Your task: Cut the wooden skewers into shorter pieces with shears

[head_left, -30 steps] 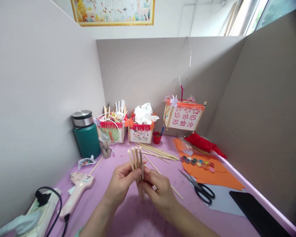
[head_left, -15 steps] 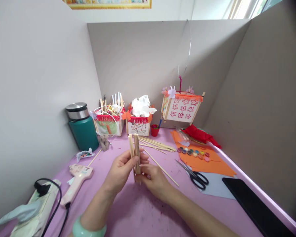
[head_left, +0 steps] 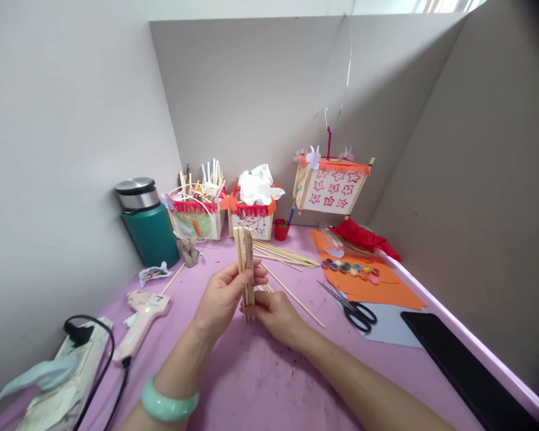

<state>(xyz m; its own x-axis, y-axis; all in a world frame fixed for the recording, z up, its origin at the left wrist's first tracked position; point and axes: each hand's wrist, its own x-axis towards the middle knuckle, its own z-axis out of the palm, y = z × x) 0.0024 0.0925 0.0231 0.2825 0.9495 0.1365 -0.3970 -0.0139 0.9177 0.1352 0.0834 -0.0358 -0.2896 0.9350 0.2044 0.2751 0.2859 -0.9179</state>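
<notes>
An upright bundle of short wooden sticks (head_left: 244,251) stands in both hands, above the middle of the purple table. My left hand (head_left: 224,290) wraps round the bundle at mid-height, thumb in front and fingertips showing on its far side. Lower down, my right hand (head_left: 276,314) pinches the bundle near its bottom end between thumb and fingers. Behind the hands lie several long wooden sticks (head_left: 291,255) in a loose pile. A single stick (head_left: 299,301) rests slantwise just right of the bundle.
Black-handled scissors (head_left: 354,311) lie at right, near a paint palette (head_left: 350,269), orange sheet (head_left: 402,292) and black slab (head_left: 453,359). A pink glue gun (head_left: 141,320), power strip (head_left: 78,371) and green flask (head_left: 148,230) are at left. Decorated boxes (head_left: 197,222) stand behind; a lantern (head_left: 332,188) hangs.
The right hand's fingers have shifted slightly at the bundle's lower end, and the sticks stand closer together there. My view has tilted down a little.
</notes>
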